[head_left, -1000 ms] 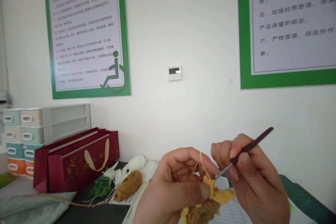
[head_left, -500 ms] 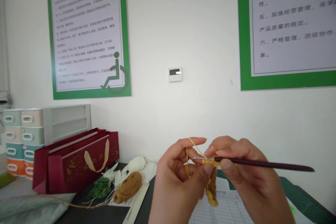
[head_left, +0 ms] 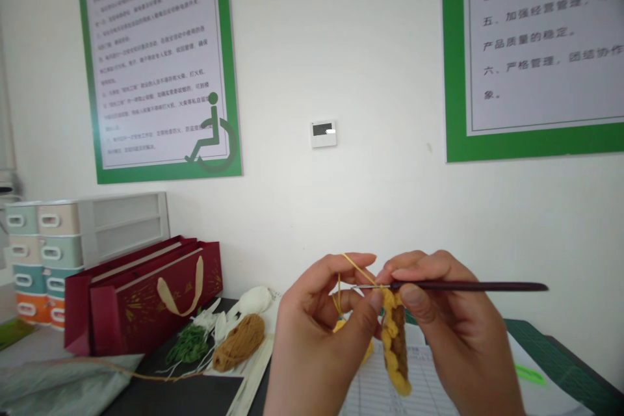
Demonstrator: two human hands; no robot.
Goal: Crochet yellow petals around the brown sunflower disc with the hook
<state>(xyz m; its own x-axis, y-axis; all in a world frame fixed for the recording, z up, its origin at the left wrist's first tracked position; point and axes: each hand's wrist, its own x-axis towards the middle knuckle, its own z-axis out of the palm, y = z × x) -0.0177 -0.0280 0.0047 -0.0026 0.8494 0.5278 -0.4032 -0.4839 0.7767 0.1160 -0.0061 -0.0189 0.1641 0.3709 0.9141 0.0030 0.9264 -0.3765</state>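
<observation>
My right hand (head_left: 446,312) is closed round a crochet hook (head_left: 468,286) with a dark handle, its metal tip pointing left. The tip passes through the top of a yellow and brown crocheted strip (head_left: 396,344), which hangs down between my hands. My left hand (head_left: 322,325) pinches the strip's upper edge between thumb and finger. Yellow yarn (head_left: 358,268) runs from the hook over the raised left forefinger and down around the other fingers. Part of the yellow work is hidden behind the left thumb.
On the dark table at left lie a brown yarn skein (head_left: 240,342), green yarn (head_left: 187,344) and white yarn (head_left: 256,299). Behind them stand dark red gift bags (head_left: 146,292) and a drawer unit (head_left: 121,224). Printed paper (head_left: 390,383) and a green cutting mat (head_left: 546,354) lie beneath my hands.
Both hands have shifted slightly left. The hook has turned closer to level and moved left, and more of the crocheted strip now shows between the hands.
</observation>
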